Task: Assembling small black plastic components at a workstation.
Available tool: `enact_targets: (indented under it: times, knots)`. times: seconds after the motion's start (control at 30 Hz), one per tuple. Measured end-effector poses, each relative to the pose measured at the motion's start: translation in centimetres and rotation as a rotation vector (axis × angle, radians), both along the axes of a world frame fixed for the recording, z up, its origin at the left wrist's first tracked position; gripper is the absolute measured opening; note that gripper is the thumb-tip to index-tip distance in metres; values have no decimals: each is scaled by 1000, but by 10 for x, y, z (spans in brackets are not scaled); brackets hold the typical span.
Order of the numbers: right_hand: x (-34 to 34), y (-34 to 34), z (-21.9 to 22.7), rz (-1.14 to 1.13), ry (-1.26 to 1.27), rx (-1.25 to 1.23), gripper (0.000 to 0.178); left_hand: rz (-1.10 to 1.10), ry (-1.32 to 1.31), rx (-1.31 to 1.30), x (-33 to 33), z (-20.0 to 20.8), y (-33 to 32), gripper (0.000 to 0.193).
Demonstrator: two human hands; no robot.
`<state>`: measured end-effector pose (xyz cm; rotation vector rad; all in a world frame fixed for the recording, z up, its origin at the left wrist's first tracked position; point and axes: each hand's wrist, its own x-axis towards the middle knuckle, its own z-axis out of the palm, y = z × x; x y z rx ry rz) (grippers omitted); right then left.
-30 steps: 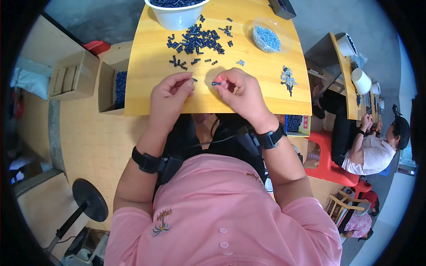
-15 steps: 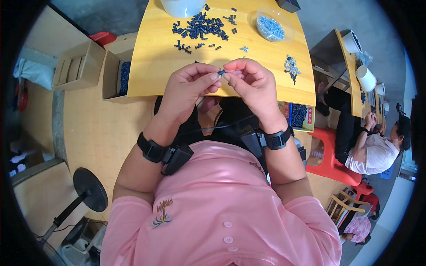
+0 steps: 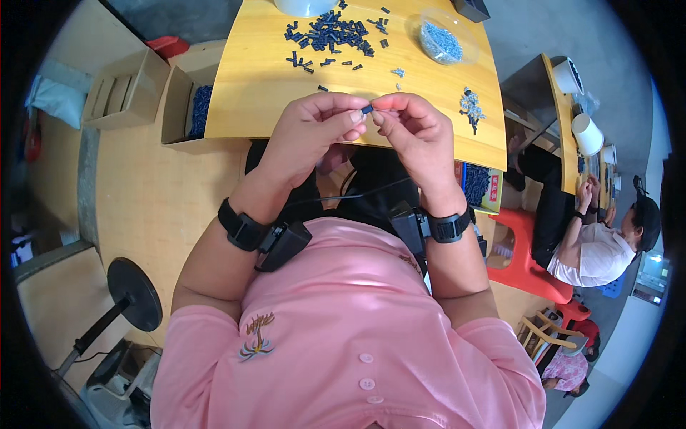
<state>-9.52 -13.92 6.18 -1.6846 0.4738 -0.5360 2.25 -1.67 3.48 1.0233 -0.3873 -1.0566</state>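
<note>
A small dark-blue plastic part (image 3: 367, 109), short and roughly tube-shaped, is held just above the table's near edge. My left hand (image 3: 309, 136) pinches it between thumb and forefinger. From the other side, my right hand (image 3: 421, 136) is closed in a pinch at its right end; anything smaller between those fingertips is hidden. Beyond my hands, a loose heap of similar dark parts (image 3: 332, 36) lies on the yellow table (image 3: 246, 89). To the right of my hands sits a small cluster of silvery and dark pieces (image 3: 471, 107).
A clear bowl (image 3: 441, 43) of small bluish metal pieces stands at the far right, near a white tub (image 3: 304, 6). Cardboard boxes (image 3: 187, 136) adjoin the table's left side. A box of dark parts (image 3: 477, 187) sits below its right corner. A co-worker (image 3: 597, 247) sits at another table.
The whole view has shifted slightly. My hands keep their pinches on the small part, which has turned a little between the fingertips.
</note>
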Motion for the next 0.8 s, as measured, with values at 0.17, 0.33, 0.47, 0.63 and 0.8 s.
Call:
enact_targets:
  times: [0.17,0.33,0.47,0.63,0.8]
  knots:
    - [2,0,-5,24,-49,-112,12,-4,-41,43,4,-1,4,23]
    - [2,2,-6,19,-34,-107,11,27,-112,-36,3,0,4,24]
    - [2,4,-6,19,-61,-100,12,38,-157,-28,2,0,2,25]
    - [5,10,-6,17,-114,-76,13,52,-177,-79,2,-1,1,28]
    - [5,11,-4,30,-137,-16,15,21,-173,-77,3,0,1,31]
